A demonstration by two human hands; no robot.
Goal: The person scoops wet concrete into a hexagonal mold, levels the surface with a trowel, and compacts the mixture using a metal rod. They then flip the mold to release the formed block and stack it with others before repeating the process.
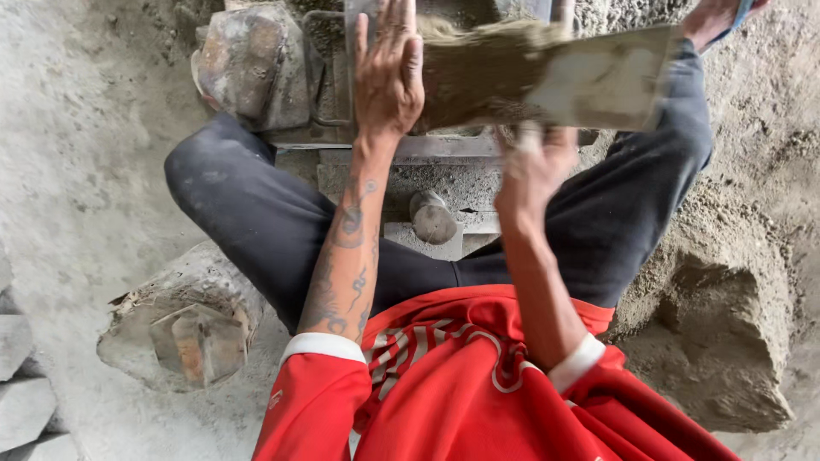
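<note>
Lying crosswise at the far side, the flat mortar-caked board [589, 81] runs left-right over the brick mould [444, 154]; right hand [534, 171] grips its near edge, blurred, left hand [389, 72] flat, fingers spread, beside it.

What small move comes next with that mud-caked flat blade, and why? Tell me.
Probably draw the mud-caked flat metal blade on across the heaped brown sandy mix. The right hand grips it from below, the left hand lies flat on the mix, and the heap looks uneven.
</note>
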